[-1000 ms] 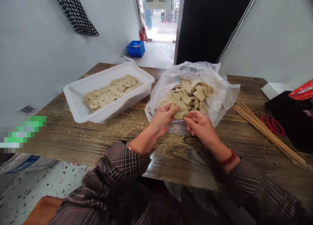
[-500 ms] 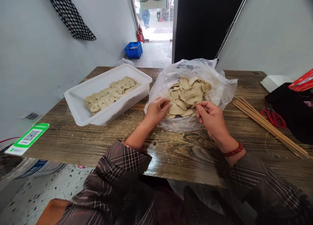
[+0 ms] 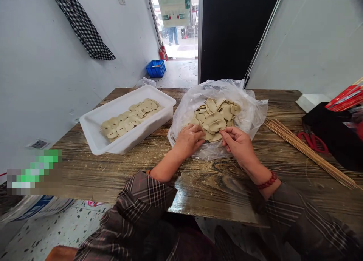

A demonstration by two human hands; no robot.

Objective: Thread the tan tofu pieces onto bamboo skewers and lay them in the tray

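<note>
A clear plastic bag lies open on the wooden table, full of pale, flat, round slices. My left hand rests on the slices at the bag's near left side, fingers bent together; what lies under them is hidden. My right hand pinches the end of a thin stick at the near right of the pile, and an oval slice is on or against its tip. To the left, a white tub holds rows of similar slices with sticks through them.
A bundle of thin sticks lies at the right, beside red scissors and a black holder with red packets. A white box stands behind. The wooden table's near edge faces me.
My left hand has moved right and down onto the slices, its fingers now over them. My right hand keeps its pinch. The view has tilted up slightly.
</note>
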